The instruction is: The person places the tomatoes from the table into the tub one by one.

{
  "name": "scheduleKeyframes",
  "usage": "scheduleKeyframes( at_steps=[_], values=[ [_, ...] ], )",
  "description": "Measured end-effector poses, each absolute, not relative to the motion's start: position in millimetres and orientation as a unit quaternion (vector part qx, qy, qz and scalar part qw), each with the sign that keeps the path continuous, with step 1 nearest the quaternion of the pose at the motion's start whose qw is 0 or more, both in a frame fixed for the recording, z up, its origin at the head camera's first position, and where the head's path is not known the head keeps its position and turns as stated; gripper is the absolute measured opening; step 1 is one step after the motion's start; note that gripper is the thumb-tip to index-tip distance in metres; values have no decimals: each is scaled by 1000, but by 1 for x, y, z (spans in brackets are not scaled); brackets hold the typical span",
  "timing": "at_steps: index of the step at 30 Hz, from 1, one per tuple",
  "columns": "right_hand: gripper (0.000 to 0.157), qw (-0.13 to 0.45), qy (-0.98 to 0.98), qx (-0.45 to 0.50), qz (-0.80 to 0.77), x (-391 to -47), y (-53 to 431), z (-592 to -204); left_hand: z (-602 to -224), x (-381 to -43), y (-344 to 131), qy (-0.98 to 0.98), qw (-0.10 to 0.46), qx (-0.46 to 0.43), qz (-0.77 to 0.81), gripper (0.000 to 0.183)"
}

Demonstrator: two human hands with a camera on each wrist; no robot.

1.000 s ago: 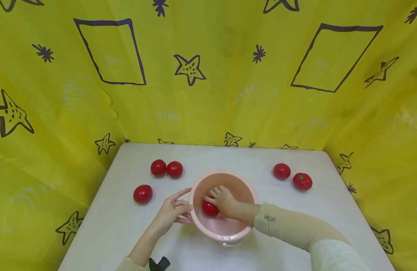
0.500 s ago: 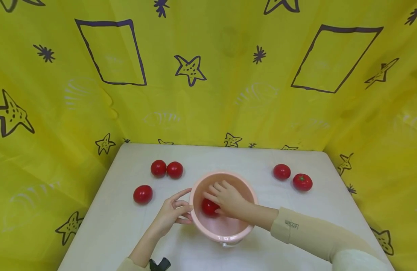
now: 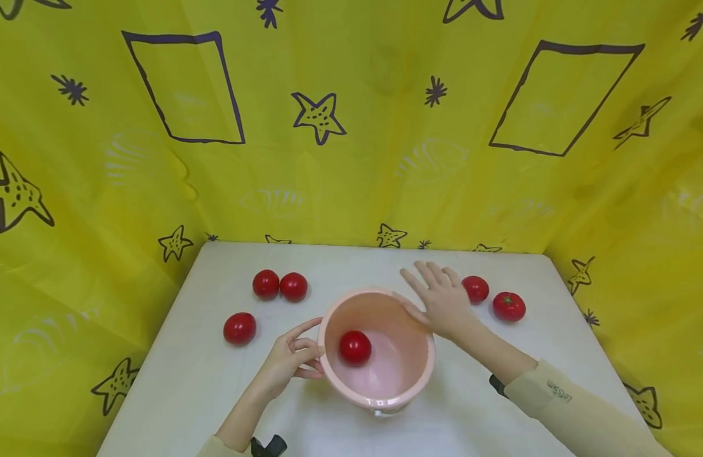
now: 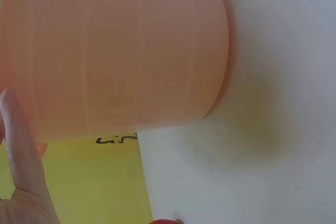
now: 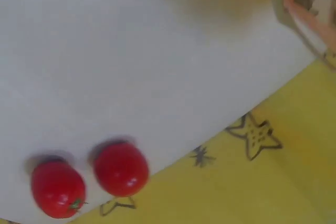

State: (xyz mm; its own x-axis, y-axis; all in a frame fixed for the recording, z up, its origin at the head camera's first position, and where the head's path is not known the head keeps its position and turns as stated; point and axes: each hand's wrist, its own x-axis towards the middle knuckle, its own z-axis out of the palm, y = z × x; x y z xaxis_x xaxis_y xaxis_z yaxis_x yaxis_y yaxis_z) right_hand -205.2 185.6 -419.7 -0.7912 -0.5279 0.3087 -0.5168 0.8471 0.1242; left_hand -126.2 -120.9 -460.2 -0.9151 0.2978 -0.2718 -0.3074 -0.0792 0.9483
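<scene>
Left hand (image 3: 289, 362) touches pink bucket (image 3: 405, 327), clamped or not we cannot tell | right hand (image 3: 443, 304), fingers apart | we'd brace lightly; clear the rim (image 3: 380, 403) cleanly

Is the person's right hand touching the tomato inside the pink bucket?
Apart. The head view shows the tomato uncovered inside the bucket, with bare bucket surface between it and the right hand.
</scene>
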Motion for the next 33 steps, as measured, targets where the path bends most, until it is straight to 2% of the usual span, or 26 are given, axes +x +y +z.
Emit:
scheduleKeyframes(
  at_steps=[5,8,20,33],
  values=[
    [66,191,-968,161,34,-223,234,-431,-460,-125,-120,645,205,-7,736,62],
    [67,185,-975,110,47,-230,261,-444,-460,-125,-121,644,204,-8,737,62],
    [77,53,-995,-43,72,-226,340,-492,-459,-125,-120,650,203,-13,732,61],
    [97,-29,-988,-95,117,-209,368,-525,-460,-125,-121,640,202,0,741,62]
  ],
)
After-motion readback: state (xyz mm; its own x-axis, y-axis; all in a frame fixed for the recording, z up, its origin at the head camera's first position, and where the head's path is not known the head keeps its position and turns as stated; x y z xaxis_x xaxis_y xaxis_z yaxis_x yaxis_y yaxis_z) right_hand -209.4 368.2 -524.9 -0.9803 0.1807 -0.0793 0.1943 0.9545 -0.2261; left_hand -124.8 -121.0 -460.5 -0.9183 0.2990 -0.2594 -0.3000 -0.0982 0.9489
